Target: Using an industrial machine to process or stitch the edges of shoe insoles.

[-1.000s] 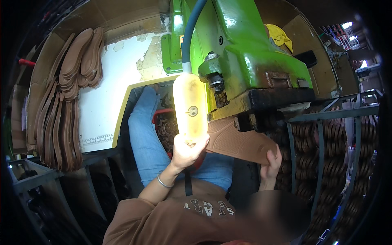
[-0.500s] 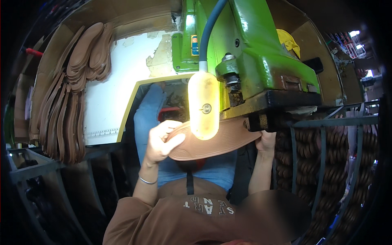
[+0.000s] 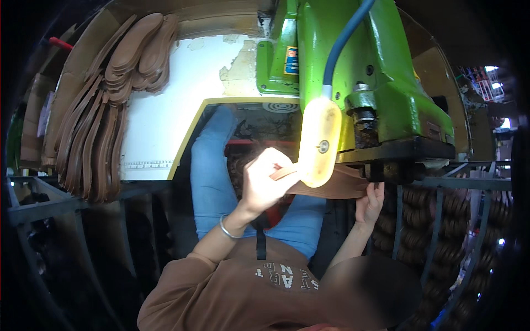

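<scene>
My left hand (image 3: 265,179), with a bangle on its wrist, pinches one end of a brown shoe sole (image 3: 345,187). Fingers and thumb close on the edge, which curls up there. At the sole's other end, my right hand (image 3: 370,204) has its fingers up against the edge, just below the dark working head (image 3: 397,171) of a green machine (image 3: 395,88). The sole lies tilted under that head; whether it touches a blade or wheel is hidden. A lit oval lamp (image 3: 322,143) on a blue flexible arm hangs in front and covers part of the sole.
Brown soles (image 3: 91,151) stand stacked on the left of the white tabletop (image 3: 160,105), beside a cardboard wall (image 3: 207,25). A yellow edge (image 3: 187,135) borders the table's cutout above my legs. Metal racks (image 3: 397,220) on the right hold many soles.
My left hand has moved right and up, lifting and turning the sole so less of its face shows. My right hand stays at the other end. The whole view has shifted slightly.
</scene>
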`<action>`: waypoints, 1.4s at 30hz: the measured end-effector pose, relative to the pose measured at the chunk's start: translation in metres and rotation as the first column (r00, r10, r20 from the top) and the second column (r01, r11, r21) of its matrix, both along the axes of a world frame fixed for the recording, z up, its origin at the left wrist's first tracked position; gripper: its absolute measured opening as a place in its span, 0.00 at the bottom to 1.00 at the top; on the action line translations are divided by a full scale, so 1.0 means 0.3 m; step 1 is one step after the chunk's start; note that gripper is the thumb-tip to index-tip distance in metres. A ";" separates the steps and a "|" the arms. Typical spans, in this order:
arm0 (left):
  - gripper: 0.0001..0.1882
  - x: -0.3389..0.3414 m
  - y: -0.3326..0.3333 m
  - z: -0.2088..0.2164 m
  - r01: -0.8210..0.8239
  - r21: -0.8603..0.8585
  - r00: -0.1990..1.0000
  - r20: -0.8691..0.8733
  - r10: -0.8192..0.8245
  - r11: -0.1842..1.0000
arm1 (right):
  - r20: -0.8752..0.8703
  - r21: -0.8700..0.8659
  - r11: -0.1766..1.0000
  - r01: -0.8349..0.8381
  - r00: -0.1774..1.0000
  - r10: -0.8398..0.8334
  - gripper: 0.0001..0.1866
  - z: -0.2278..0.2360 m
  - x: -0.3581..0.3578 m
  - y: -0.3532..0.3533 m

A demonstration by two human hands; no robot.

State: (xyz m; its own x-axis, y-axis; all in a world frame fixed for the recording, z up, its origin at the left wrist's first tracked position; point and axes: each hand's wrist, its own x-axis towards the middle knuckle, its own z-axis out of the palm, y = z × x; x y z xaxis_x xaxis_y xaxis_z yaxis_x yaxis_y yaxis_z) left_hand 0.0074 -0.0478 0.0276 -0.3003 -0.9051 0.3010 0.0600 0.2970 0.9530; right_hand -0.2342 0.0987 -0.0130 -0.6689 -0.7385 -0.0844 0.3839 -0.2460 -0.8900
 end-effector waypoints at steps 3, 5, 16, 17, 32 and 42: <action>0.09 -0.064 0.004 -0.083 -0.001 -0.054 0.999 -0.037 -0.001 0.999 | -0.044 0.044 0.995 0.094 0.995 -0.092 0.12 0.038 -0.039 0.034; 0.09 -0.063 0.000 -0.111 0.055 0.023 0.992 -0.119 -0.051 0.998 | -0.095 0.054 0.995 0.086 0.992 -0.081 0.12 0.067 -0.046 0.021; 0.09 0.165 -0.055 -0.003 0.143 0.417 0.983 -0.169 -0.078 0.898 | -0.069 0.162 0.972 -0.173 0.980 0.186 0.13 0.132 0.081 -0.163; 0.10 0.196 -0.072 -0.011 0.196 0.383 0.968 -0.220 -0.116 0.903 | -0.090 0.118 0.972 -0.203 0.973 0.214 0.13 0.129 0.105 -0.178; 0.14 0.359 0.147 -0.244 0.314 0.662 0.772 0.239 -0.589 0.680 | -0.308 0.057 0.923 -0.381 0.872 0.380 0.28 0.190 0.294 -0.299; 0.15 -0.058 0.072 -0.098 0.330 0.260 0.936 0.032 -0.350 0.907 | -0.395 0.159 0.984 -0.082 0.908 0.140 0.35 0.058 0.319 -0.114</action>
State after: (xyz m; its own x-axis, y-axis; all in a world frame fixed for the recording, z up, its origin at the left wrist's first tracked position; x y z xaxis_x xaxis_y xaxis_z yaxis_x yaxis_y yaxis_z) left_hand -0.0100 -0.0263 -0.0017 -0.6163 -0.7862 0.0456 0.0396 0.0269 0.9989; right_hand -0.1385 0.0644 0.0044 -0.5815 -0.8105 0.0704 0.0026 -0.0883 -0.9961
